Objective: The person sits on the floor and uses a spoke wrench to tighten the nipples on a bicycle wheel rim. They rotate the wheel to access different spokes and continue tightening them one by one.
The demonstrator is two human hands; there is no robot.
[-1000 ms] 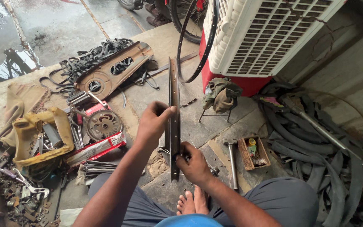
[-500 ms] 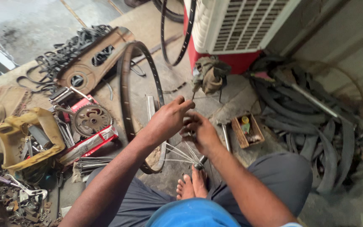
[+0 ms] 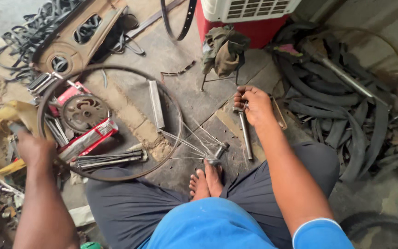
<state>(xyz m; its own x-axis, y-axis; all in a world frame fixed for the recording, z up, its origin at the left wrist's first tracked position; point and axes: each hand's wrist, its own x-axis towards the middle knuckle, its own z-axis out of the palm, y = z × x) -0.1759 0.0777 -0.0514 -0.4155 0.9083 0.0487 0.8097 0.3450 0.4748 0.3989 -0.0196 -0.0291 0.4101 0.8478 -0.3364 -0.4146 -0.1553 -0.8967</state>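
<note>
Now my left hand [image 3: 35, 150] grips the rim [image 3: 171, 99], lying flat.
My right hand [image 3: 253, 105] clasps a tool [image 3: 245, 133], shaft pointing toward me.

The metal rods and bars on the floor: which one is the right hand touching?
The right hand grips the round rod beside the knee. The flat bar lies untouched inside the wheel rim.
</note>
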